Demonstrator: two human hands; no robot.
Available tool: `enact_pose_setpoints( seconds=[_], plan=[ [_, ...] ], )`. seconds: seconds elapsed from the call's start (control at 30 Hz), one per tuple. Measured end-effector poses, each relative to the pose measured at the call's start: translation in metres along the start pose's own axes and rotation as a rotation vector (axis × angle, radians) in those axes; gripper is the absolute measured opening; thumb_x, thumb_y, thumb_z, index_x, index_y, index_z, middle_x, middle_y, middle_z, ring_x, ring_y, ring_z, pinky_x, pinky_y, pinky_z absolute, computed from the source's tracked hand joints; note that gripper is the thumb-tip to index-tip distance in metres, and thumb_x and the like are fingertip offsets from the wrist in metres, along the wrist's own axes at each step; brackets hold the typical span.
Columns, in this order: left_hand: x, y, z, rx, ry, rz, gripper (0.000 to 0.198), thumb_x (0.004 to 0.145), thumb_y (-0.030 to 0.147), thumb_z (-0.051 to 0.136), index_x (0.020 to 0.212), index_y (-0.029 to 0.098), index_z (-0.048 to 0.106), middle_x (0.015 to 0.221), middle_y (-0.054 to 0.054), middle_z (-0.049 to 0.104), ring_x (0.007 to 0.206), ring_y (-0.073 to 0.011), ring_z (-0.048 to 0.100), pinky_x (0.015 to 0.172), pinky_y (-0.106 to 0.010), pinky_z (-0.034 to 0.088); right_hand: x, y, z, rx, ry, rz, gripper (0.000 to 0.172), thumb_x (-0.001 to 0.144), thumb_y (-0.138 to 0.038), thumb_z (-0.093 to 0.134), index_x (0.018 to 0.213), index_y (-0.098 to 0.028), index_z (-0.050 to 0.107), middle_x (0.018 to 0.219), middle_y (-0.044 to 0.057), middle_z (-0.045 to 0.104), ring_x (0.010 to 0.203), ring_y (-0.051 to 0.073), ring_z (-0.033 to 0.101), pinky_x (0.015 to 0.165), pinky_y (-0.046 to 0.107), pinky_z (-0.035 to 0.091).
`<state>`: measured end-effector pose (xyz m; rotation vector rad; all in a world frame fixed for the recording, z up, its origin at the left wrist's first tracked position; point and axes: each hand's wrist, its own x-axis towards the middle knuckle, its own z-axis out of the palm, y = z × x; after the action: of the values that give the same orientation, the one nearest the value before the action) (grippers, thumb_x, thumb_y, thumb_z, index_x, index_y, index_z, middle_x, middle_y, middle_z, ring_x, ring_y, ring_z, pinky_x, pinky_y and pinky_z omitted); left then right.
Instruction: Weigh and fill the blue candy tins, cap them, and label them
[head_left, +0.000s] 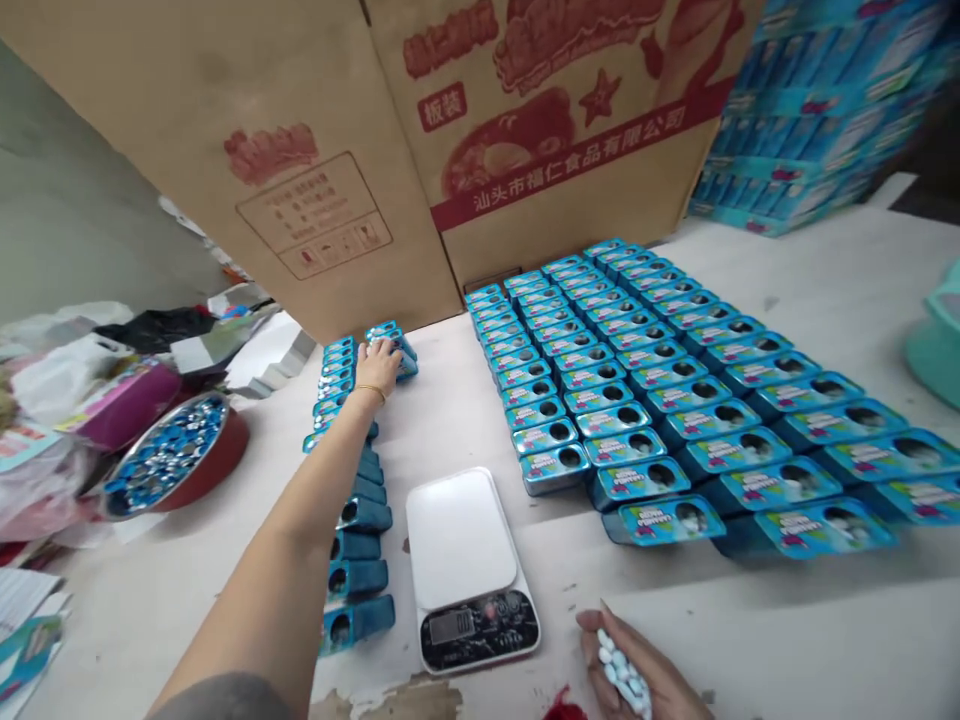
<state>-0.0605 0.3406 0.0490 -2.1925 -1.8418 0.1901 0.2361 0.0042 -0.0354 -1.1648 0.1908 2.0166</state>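
Note:
My left hand (379,368) stretches to the far end of the left group of small blue boxes (339,378). Its fingers curl over a blue candy box (407,364) there, whose far parts they partly cover. In my right hand (660,670), low in the view, several small white and pale-blue candies (624,672) lie in the curled fingers. Between the two groups of boxes sits a white kitchen scale (461,540) with a bare plate; its display seems to read zero. Right of it stand rows of blue candy boxes (600,370) with round holes in their tops, some showing pale candies inside.
A large cardboard carton (570,200) walls off the back. Stacked blue packs (810,120) stand at back right, a turquoise container (937,335) at the right edge. On the left are a red bowl (225,465) of blue-and-silver pieces, a purple box (124,400) and plastic bags.

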Motion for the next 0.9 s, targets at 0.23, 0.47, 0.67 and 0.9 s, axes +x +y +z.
enact_pose_setpoints(
  seconds=[0.23,0.47,0.67,0.9],
  plan=[
    [-0.119,0.049,-0.092,-0.121,-0.042,0.363,0.013,0.083,0.031,0.052,0.085,0.019,0.056,0.090,-0.007,0.058,0.081,-0.0207,0.056,0.069,-0.030,0.041,-0.011,-0.003,0.001,0.010,0.003,-0.026,0.030,0.065,-0.036,0.077,0.084,-0.014,0.069,0.063,0.000,0.064,0.046,0.005,0.051,0.041,0.013,0.041],
    [-0.199,0.107,-0.111,-0.144,-0.248,0.468,0.017,0.080,0.024,0.057,0.095,0.018,0.050,0.087,-0.005,0.062,0.079,-0.0206,0.057,0.065,-0.029,0.042,-0.027,-0.002,0.009,0.048,-0.095,-0.005,0.020,0.071,-0.026,0.072,0.084,-0.010,0.069,0.075,0.009,0.072,0.067,0.016,0.068,0.054,0.019,0.054],
    [-0.223,0.116,-0.116,-0.262,-0.139,0.438,0.038,0.083,0.038,0.055,0.113,0.016,0.047,0.110,-0.010,0.057,0.097,-0.0235,0.053,0.081,-0.036,0.043,-0.040,0.005,0.008,0.157,-0.208,0.098,0.025,0.088,-0.020,0.049,0.094,-0.006,0.068,0.101,0.017,0.070,0.096,0.023,0.066,0.079,0.029,0.056],
    [-0.317,0.196,-0.091,-0.522,-0.241,0.693,0.024,0.090,0.034,0.045,0.104,0.017,0.054,0.099,-0.007,0.055,0.087,-0.0172,0.053,0.071,-0.027,0.044,-0.041,0.022,0.008,0.294,-0.255,0.208,0.030,0.092,-0.020,0.039,0.091,-0.011,0.068,0.082,0.006,0.074,0.071,0.014,0.069,0.065,0.025,0.057]
  ],
)
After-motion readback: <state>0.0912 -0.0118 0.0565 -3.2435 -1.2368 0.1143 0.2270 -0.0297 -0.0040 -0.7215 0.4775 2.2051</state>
